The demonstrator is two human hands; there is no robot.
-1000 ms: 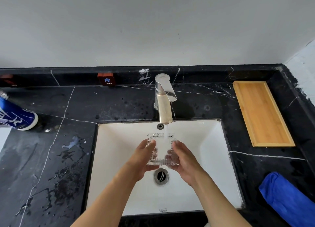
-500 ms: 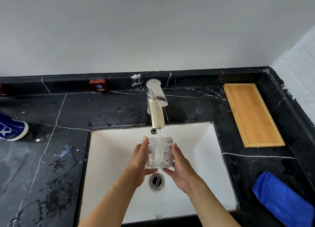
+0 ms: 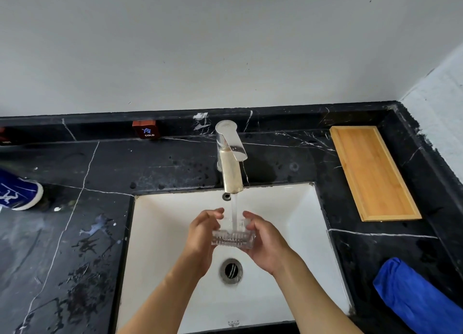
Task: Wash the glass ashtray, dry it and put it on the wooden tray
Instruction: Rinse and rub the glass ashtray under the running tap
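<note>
A square ribbed glass ashtray (image 3: 233, 239) is held over the white sink (image 3: 295, 223), under the water running from the chrome faucet (image 3: 230, 158). My left hand (image 3: 203, 236) grips its left side and my right hand (image 3: 268, 243) its right side. It lies roughly level with its open side up, and the stream falls into it. The wooden tray (image 3: 373, 170) lies on the black counter at the back right, with nothing on it. A blue cloth (image 3: 416, 298) lies at the front right.
The black marble counter (image 3: 75, 246) has wet patches left of the sink. A blue and white container (image 3: 17, 191) lies at the left edge. A small red tag marked COLD (image 3: 145, 130) sits on the back ledge. The drain (image 3: 231, 270) is below the hands.
The ashtray has been turned from standing on edge to lying level with its open side up under the stream. Both hands shifted slightly lower. The camera view has tilted a little.
</note>
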